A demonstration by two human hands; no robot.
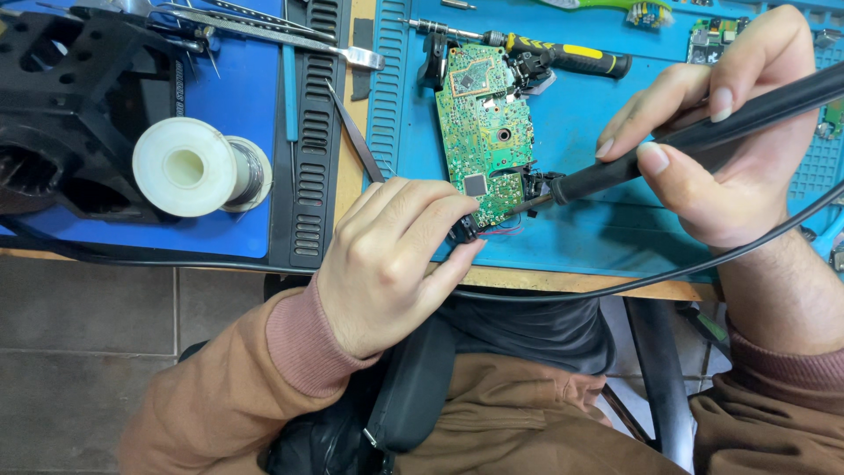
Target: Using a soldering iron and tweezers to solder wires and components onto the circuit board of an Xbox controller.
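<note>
Pinching near corner of green circuit board (482, 123) at mat edge: left hand (387, 264), fingers clamped on it. Closed around soldering iron (694, 136): right hand (738, 149), pen-style, tip touching same corner just right of left fingertips. Board's long axis running away from body on blue mat (598, 220). Further left: solder spool (198, 167). Beyond board: yellow-black screwdriver (563, 57).

1. Circuit board (482, 123): green, irregular in outline, populated with small components and a dark square chip; it lies flat on the blue mat, long axis running away from the viewer, its near corner pinched by fingers.
2. Soldering iron (703, 132): black, slender handle, held slantwise, its tip resting at the board's near edge.
</note>
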